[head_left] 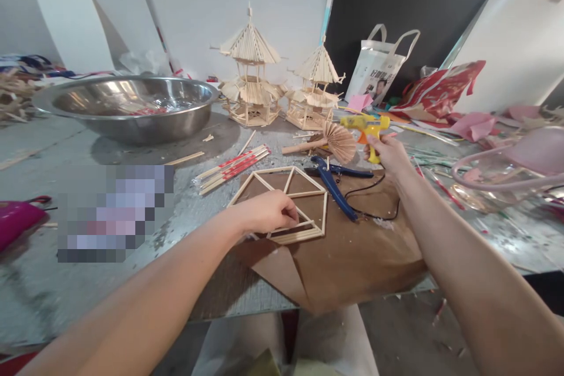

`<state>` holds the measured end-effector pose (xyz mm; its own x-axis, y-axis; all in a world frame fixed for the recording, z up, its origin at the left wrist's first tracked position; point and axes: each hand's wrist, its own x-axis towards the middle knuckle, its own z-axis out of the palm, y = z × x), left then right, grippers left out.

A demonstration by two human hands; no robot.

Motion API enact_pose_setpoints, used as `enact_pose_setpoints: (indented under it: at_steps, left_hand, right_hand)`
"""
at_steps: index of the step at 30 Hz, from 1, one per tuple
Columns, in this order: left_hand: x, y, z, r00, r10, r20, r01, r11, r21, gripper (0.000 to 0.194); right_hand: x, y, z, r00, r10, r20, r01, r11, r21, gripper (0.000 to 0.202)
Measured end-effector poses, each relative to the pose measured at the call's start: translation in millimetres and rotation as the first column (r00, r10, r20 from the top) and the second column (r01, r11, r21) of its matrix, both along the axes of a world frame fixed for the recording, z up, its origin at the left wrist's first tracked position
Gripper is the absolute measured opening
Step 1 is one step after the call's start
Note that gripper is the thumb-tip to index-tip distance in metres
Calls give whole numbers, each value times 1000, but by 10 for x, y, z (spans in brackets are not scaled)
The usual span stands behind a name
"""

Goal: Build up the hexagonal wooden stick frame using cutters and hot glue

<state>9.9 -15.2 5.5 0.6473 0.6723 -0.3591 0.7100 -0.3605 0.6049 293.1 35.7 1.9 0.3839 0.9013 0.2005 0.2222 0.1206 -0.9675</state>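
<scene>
A hexagonal frame of pale wooden sticks [325,211], with spokes across it, lies on brown paper [352,264] in front of me. Over its near left part is my left hand [271,211], fingers pinched together on a thin wooden stick [306,225] beside the frame's near side, where several sticks lie side by side. My right hand [390,154] grips a yellow hot glue gun [366,124] by its handle, raised beyond the frame's right side, nozzle toward the left. Blue-handled cutters [337,191] lie open at the frame's right edge.
Bundled sticks with red wrapping [233,169] lie left of a folded paper fan [339,142]. Two stick pagodas [251,94] stand behind. A steel basin [145,123] sits at left, a white bag [372,73] and pink chair [520,158] at right. A black cable [374,217] crosses the paper.
</scene>
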Motion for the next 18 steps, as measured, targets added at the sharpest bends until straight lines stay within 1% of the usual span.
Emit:
enact_pose_setpoints:
  at_steps: [4,7,8,10,11,13,15,16,18]
  left_hand:
    - [-13,34,-30,1000,5,31,-4,1000,-8,19]
    - [-20,67,-70,997,27,78,-26,1000,-10,21]
    - [-20,72,-77,994,51,93,-49,999,-21,21]
    - [-14,67,-78,985,114,133,-107,993,-57,21]
    - [-9,58,-72,977,147,152,-136,987,-79,21]
    - [3,36,-55,960,210,186,-186,973,-137,22]
    - [12,19,-46,937,272,218,-222,948,-230,22]
    - [15,15,-46,924,303,234,-231,928,-291,23]
    - [18,14,-56,894,357,269,-230,883,-409,23]
  right_hand:
    - [-95,-194,83,978,208,-25,-209,978,-29,22]
    - [-204,-415,155,937,349,27,-350,932,98,18]
    - [-240,-498,175,924,378,51,-381,917,114,17]
    - [-302,-668,190,912,395,112,-406,906,115,17]
    - [-323,-751,182,907,396,148,-410,908,87,18]
    - [-347,-907,136,915,348,204,-361,932,28,20]
    - [-355,-1039,74,863,415,288,-418,907,-52,19]
    - [-362,-1095,47,829,442,342,-450,891,-59,18]
    - [-394,-1187,16,720,500,481,-527,845,-89,14]
